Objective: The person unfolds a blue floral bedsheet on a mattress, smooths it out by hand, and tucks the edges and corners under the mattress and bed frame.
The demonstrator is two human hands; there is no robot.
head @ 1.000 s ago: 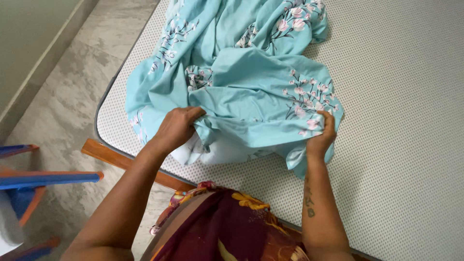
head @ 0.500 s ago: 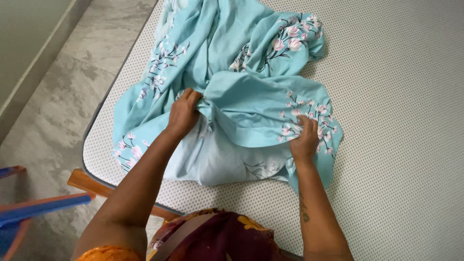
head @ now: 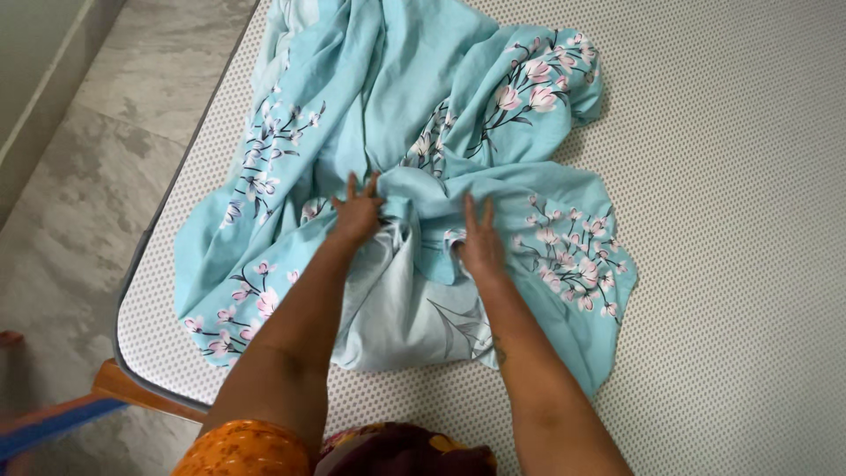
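Observation:
A light blue sheet with pink flower print (head: 423, 115) lies crumpled on a white dotted mattress (head: 731, 220). Its pale underside shows near the mattress's front edge. My left hand (head: 357, 214) presses on a fold in the middle of the sheet, fingers pinching the cloth. My right hand (head: 480, 242) lies a little to the right, fingers stretched forward and thumb tucked into another fold. The two hands are close together, about a hand's width apart.
The mattress's rounded corner (head: 132, 353) sits on a wooden frame (head: 141, 397) at the lower left. A grey marble floor (head: 79, 176) runs along the left side. A blue and orange object (head: 44, 423) stands at the lower left edge.
Both hands have moved forward and inward over the sheet, from wide apart near its front edge to close together at its middle. The sheet lies more spread out toward the left.

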